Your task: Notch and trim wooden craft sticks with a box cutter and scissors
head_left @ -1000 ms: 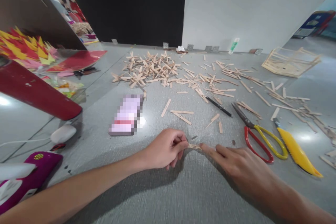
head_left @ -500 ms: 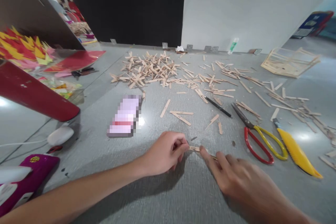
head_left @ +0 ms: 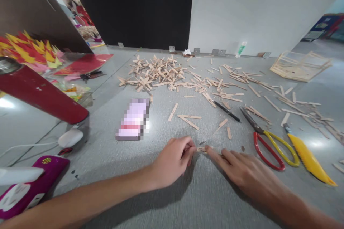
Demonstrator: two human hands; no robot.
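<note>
Between my hands lies a small wooden stick piece (head_left: 201,149) on the grey surface. My left hand (head_left: 176,159) pinches its left end between thumb and fingers. The fingertips of my right hand (head_left: 236,168) press on its right end, and a second bit of wood shows under those fingers. Just beyond are a few loose sticks (head_left: 189,117) and a small dark sliver (head_left: 202,142). A large pile of wooden pieces (head_left: 157,71) sits farther back.
Scissors (head_left: 259,128), a yellow-handled saw (head_left: 309,157) and a black pen (head_left: 227,110) lie to the right. A blurred phone (head_left: 133,120), white mouse-like object (head_left: 70,137) and red tube (head_left: 51,94) are left. A stick frame (head_left: 299,66) stands back right.
The whole view has shifted slightly, with objects appearing farther right. My hands keep nearly the same hold on the stick piece; my right fingers lie a little flatter.
</note>
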